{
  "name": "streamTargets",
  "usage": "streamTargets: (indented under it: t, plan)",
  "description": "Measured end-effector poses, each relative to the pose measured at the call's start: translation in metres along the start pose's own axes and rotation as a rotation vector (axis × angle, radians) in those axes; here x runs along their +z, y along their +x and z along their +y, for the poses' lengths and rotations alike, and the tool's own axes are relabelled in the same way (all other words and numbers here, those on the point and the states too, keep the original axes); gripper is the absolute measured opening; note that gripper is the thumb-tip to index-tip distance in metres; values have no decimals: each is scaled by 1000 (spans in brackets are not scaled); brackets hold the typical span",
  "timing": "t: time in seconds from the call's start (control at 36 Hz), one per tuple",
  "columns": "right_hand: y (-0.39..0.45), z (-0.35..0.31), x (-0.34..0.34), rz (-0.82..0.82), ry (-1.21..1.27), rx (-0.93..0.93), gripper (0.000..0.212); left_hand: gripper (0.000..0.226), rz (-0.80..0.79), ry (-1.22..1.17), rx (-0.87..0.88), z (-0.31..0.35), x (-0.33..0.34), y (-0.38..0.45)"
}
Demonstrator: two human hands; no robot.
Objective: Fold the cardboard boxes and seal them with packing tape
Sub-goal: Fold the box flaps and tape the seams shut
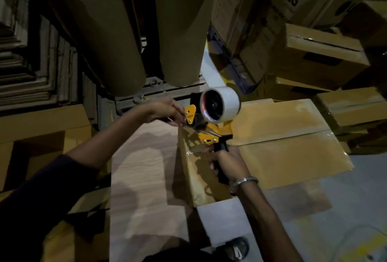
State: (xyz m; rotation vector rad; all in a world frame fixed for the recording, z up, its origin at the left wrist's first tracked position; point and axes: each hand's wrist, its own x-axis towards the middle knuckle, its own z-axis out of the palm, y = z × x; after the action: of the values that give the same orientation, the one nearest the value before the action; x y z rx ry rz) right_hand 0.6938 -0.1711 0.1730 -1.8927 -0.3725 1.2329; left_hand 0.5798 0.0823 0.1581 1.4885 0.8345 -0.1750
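Holding the tape dispenser (209,123) over the near-left corner of the cardboard box (289,136), we are keeping our right hand (227,162) wrapped around its black handle so the yellow frame tips forward and its front end meets the box edge. The roll of packing tape (219,103) is sitting high on the frame, clear of the cardboard, which should let it turn freely. Our left hand (167,111) is reaching in from the other side with its fingertips pinched at the dispenser's front, apparently on the loose tape end or the flap by the roller; the picture is too dim for us to tell which, though freeing or guiding the tape there would make sense before a strip goes down.

The box itself is lying just beside the pale wooden tabletop (142,167), its top flaps already folded shut and meeting along a centre seam. A glossy sheen is showing along that seam and down the near side, so we are judging that tape is already covering at least part of it, and that the dispenser is working at the strip's end on the corner.

More boxes (326,56) are standing stacked behind, some with tape across their tops, and a metal bangle (244,182) is resting on our right wrist.
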Motion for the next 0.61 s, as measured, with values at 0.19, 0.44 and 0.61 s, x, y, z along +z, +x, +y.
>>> streamTargets:
  t: [0.19, 0.44, 0.61]
  plan:
    - [28, -12, 51, 122, -56, -95, 21, 22, 12, 185, 17, -5, -53, 27]
    - [44, -2, 69, 242, -222, -119, 18, 23, 77, 131, 5, -35, -46, 52]
    - [47, 2, 72, 239, -231, -134, 29, 27, 123, -91, -17, -71, -27, 51]
